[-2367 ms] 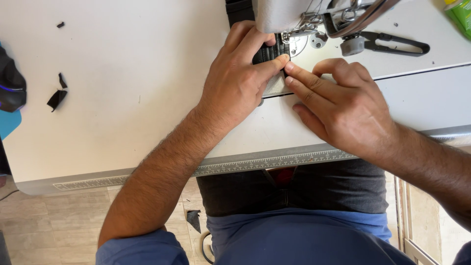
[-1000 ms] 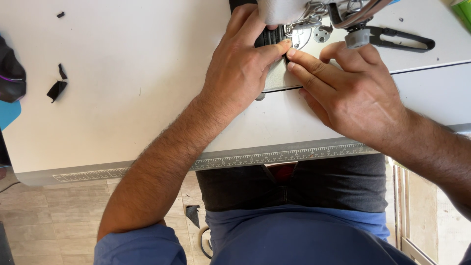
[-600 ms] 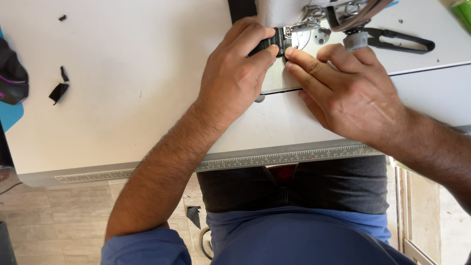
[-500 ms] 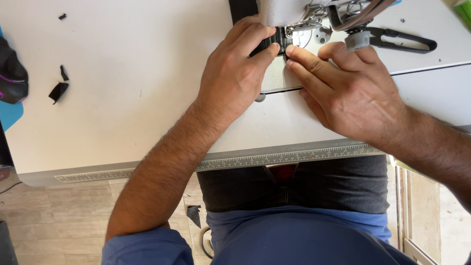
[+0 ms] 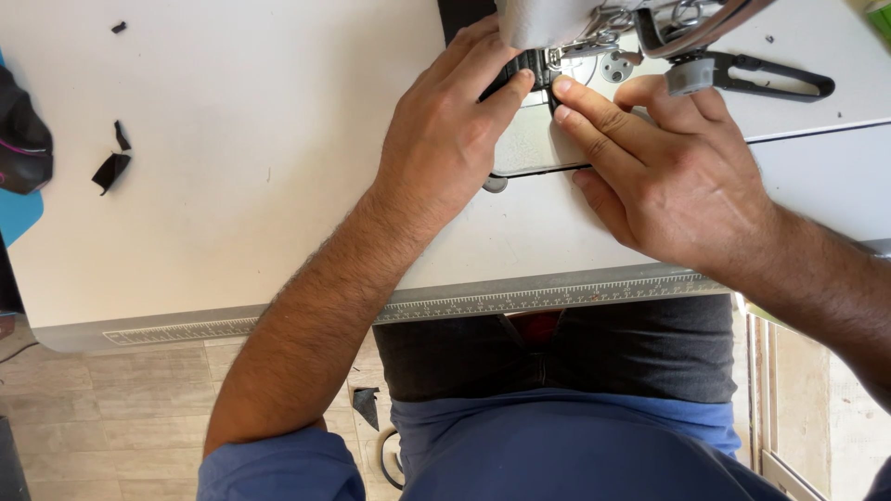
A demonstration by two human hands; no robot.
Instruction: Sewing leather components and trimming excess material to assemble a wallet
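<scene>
Both hands pinch black strap (image 5: 522, 72) flat at sewing machine (image 5: 594, 23), top centre: left hand (image 5: 445, 139), right hand (image 5: 668, 167).

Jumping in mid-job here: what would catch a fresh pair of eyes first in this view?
Two bare hands meet at the top centre: the left hand and the right hand press their fingertips onto a small black piece under the sewing machine's needle area. Behind the right hand lies a black-handled tool. Far left on the white table sit black fabric scraps.
</scene>
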